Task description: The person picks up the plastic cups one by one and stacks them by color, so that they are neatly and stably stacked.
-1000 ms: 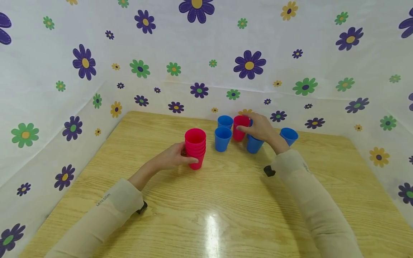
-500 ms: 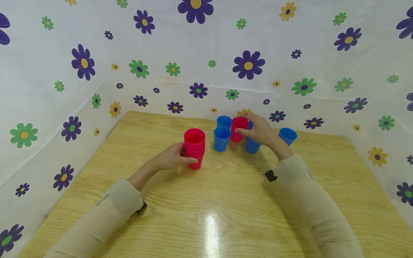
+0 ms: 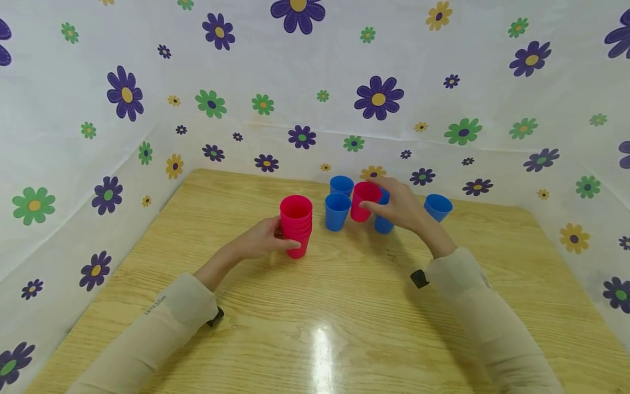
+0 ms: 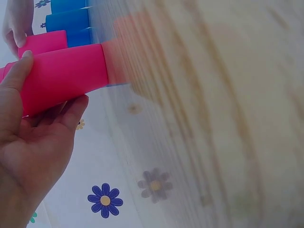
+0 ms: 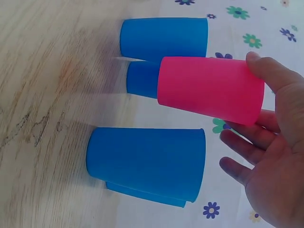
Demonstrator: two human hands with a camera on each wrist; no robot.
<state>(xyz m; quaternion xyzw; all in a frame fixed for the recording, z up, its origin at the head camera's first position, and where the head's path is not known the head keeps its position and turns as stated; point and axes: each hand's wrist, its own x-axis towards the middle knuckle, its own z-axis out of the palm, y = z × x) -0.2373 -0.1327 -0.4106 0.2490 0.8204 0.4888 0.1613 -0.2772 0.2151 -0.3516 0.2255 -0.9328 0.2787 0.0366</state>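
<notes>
While left grip holds upright stack, right grip pinches red cup; mouths up.

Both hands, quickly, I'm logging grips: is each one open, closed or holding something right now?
Left hand: holding the stack of red cups.
Right hand: holding a single red cup near its rim.

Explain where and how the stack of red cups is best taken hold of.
Probably round the smooth wall of the lowest cup, coming from the left: the stack of red cups stands upright, overlapping rims crowd its upper part, and the blue cups stand to its right. The left hand grips it there.
</notes>
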